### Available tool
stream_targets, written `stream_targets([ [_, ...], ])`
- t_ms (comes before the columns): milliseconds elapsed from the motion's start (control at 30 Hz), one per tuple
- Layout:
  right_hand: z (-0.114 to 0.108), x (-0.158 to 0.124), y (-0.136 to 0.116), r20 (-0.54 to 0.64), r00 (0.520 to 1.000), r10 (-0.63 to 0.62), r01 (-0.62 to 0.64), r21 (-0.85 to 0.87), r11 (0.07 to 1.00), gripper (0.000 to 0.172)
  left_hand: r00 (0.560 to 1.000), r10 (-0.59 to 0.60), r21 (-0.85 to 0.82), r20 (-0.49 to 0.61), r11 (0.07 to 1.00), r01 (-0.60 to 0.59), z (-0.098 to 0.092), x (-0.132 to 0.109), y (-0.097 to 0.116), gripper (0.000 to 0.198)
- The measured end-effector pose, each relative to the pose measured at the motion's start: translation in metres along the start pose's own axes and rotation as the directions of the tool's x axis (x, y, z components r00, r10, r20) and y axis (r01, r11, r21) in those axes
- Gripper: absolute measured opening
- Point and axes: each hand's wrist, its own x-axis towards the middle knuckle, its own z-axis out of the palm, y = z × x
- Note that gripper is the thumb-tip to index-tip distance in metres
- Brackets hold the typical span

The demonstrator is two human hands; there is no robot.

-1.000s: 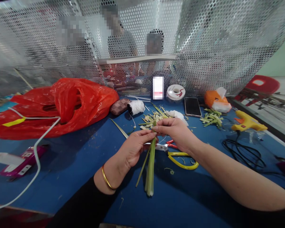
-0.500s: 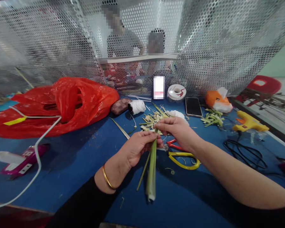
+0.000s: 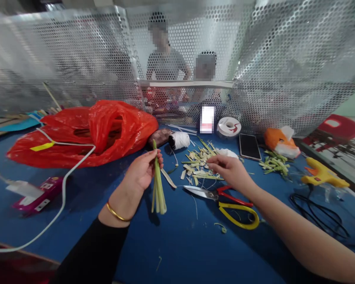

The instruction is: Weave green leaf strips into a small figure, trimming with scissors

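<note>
My left hand (image 3: 144, 169) is closed around a small bundle of green plant stalks (image 3: 159, 193), their cut lower ends hanging over the blue table. My right hand (image 3: 229, 169) is above the edge of a pile of pale green scraps (image 3: 198, 159); its thumb and fingers are drawn together, and what they pinch, if anything, is too small to make out. Below it lie scissors (image 3: 202, 192) with one red handle and one yellow handle, blades pointing left. A long flat strip (image 3: 168, 178) rests just right of the stalks.
A red plastic bag (image 3: 127, 114) fills the back left, with a white cable and a purple power strip (image 3: 43, 195) before it. Farther back are white thread (image 3: 180, 140), a ribbon roll (image 3: 229, 127) and a phone (image 3: 250, 146). A yellow glue gun (image 3: 325, 173) lies right. People sit behind a perforated screen.
My hands have parted: the left has carried the stalks leftward, and the right has let go of them and moved beside the scrap pile. The scissors' blades are now uncovered. The view has shifted.
</note>
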Motion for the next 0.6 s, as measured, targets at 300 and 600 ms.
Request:
stream_targets([
  [300,0.031,0.077,-0.023,0.048,0.965,-0.256,0.246,-0.494,0.834,0.026,0.995,-0.097,-0.079,0.016,0.992,0.098,0.002,0.005,-0.022,0.015],
  [600,0.072,0.165,-0.009,0.221,0.942,-0.253,0.336,-0.624,0.706,0.086,0.993,-0.112,-0.038,0.030,0.993,0.114,0.000,0.010,-0.023,0.014],
])
